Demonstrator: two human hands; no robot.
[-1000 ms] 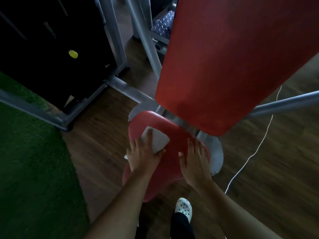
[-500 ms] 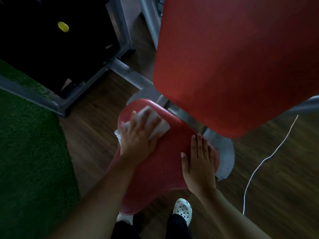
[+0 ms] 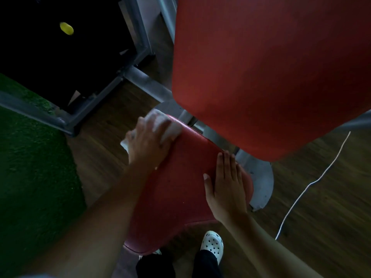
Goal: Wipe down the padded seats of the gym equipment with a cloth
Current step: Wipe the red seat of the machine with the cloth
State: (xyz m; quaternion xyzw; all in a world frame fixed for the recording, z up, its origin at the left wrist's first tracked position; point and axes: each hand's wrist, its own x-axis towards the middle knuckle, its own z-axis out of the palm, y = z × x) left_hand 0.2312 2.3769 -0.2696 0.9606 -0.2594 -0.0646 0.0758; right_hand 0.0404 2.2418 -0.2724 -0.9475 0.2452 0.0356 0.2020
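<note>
A red padded seat (image 3: pixel 176 193) is seen from above, with a large red back pad (image 3: pixel 271 67) tilted over its far end. A white cloth (image 3: pixel 167 125) is pressed against the far left corner of the seat by the left hand (image 3: pixel 147 143). The fingers are spread and laid fairly straight across the cloth, so the grip is open and flat rather than closed around it. This hand is blurred. Part of the cloth is seen beyond the fingertips, and another bit shows past the seat's left edge, beside the little finger.

The right hand (image 3: pixel 226 189) is laid palm-down on the right edge of the seat. Its fingers are held straight and close together and the thumb is set out to the left. This grip is also open, and nothing is held in it. The two hands are kept well apart, with bare seat between them.

A grey base plate (image 3: pixel 261 183) is seen under the right side of the seat, and a grey metal frame (image 3: pixel 140 81) is seen at the upper left. A yellow spot (image 3: pixel 66 28) is shown on the dark area inside the frame. A green mat (image 3: pixel 30 167) is laid at the left on the wooden floor (image 3: pixel 321 227). A white cord (image 3: pixel 311 183) is trailed across the floor at the right. A white perforated shoe (image 3: pixel 212 244) is seen below the near edge of the seat.
</note>
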